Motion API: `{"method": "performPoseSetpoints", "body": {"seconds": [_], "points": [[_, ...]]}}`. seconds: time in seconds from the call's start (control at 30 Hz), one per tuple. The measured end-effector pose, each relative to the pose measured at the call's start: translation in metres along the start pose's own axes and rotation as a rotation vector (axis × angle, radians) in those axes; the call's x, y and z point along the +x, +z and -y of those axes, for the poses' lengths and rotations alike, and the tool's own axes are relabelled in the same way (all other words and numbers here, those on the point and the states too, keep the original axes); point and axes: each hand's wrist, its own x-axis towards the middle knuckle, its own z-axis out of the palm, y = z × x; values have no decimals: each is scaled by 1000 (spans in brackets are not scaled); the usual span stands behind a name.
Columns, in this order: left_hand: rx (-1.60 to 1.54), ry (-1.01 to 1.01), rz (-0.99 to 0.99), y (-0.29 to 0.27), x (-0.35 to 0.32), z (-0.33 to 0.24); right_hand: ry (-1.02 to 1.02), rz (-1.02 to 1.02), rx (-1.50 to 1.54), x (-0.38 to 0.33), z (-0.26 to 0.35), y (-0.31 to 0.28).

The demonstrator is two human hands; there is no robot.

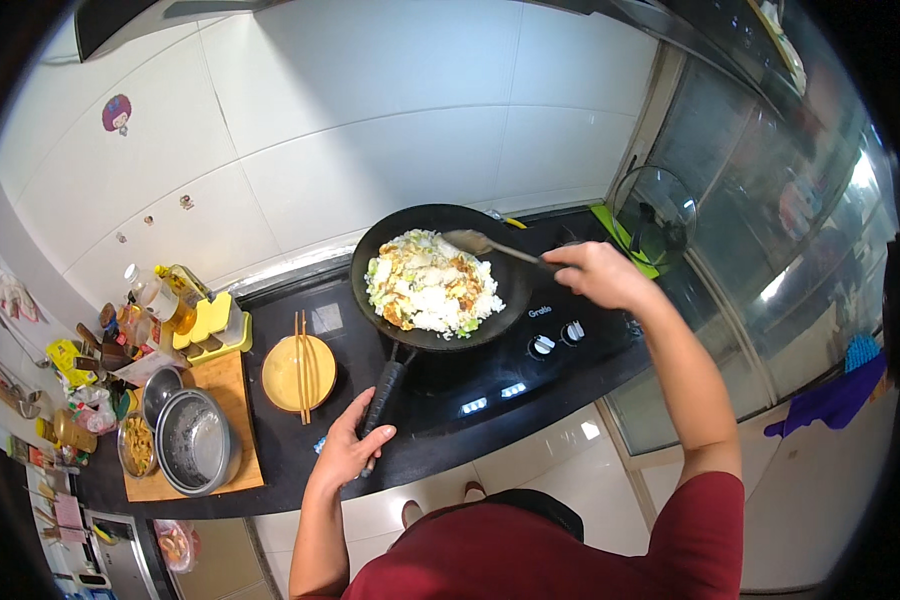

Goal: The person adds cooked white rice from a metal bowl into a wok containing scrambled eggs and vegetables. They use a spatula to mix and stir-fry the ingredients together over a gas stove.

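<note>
A black wok (515,300) sits on the stove, filled off-centre with fried rice (430,285) mixed with egg, green bits and brown sauce. My left hand (350,443) is closed round the wok's dark handle near its end, thumb over the top. From the right, my right hand (605,275) grips the handle of a metal spatula (470,241). The spatula's blade rests at the upper edge of the rice, its underside hidden. Left of the wok stands a yellow bowl (275,372) with a pair of chopsticks (303,365) laid across it.
A wooden board (235,420) at the left carries metal bowls (198,440), one with yellowish food. Behind it are a yellow seasoning box (210,325) and oil bottles (162,300). Stove knobs (542,345) lie right of the wok. A glass lid (655,215) leans by the window.
</note>
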Motion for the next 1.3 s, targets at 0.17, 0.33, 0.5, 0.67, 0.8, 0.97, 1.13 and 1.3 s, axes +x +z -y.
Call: {"method": "performPoseSetpoints", "body": {"seconds": [0.17, 0.33, 0.5, 0.67, 0.8, 0.97, 1.13, 1.3], "points": [[-24, -12, 11, 1, 0, -6, 466, 253, 589, 59, -65, 13], [-60, -32, 20, -1, 0, -6, 417, 424, 1003, 97, -53, 62], [-37, -31, 11, -1, 1, -8, 37, 440, 451, 79, -23, 50], [-32, -38, 16, -1, 2, -8, -186, 235, -308, 5, 35, 2], [-23, -19, 11, -3, 1, -3, -134, 260, -416, -35, 63, -40], [-12, -17, 19, -5, 0, -3, -100, 402, -404, -49, 85, -38], [6, -14, 41, -4, 2, -6, -212, 126, -495, -23, 59, 47], [11, 3, 45, -7, 5, -3, -105, -97, -525, -3, 37, 83]]}}
